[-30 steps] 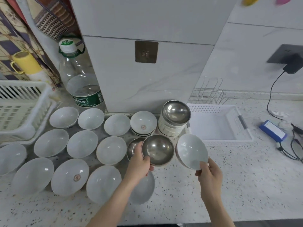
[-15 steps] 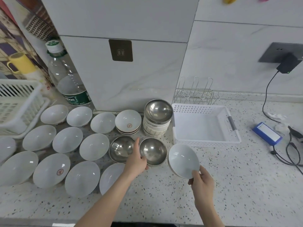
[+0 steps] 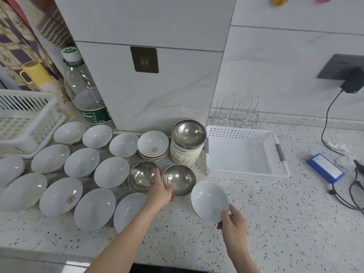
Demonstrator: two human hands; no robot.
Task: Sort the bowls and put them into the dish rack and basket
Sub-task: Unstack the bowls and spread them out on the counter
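Note:
My right hand [image 3: 233,225] pinches the near rim of a white bowl [image 3: 208,200], tilted above the counter in front of the white basket [image 3: 279,152]. My left hand [image 3: 159,192] grips the near rim of a steel bowl [image 3: 180,179] that sits beside a second steel bowl [image 3: 140,179]. Several white bowls [image 3: 111,172] lie spread over the counter to the left. Behind stand a stack of patterned bowls [image 3: 153,147] and a taller stack topped by a steel bowl [image 3: 188,133]. A wire dish rack [image 3: 236,113] stands behind the basket.
A second white basket [image 3: 23,123] sits at the far left, with a large water bottle [image 3: 86,99] and a yellow mug [image 3: 36,72] near it. A blue battery pack [image 3: 325,167], cables and a plugged-in charger [image 3: 351,83] occupy the right side.
The steel bowl in my left hand has come down from the air onto the counter beside the other steel bowl. My right hand still holds the white bowl in about the same place.

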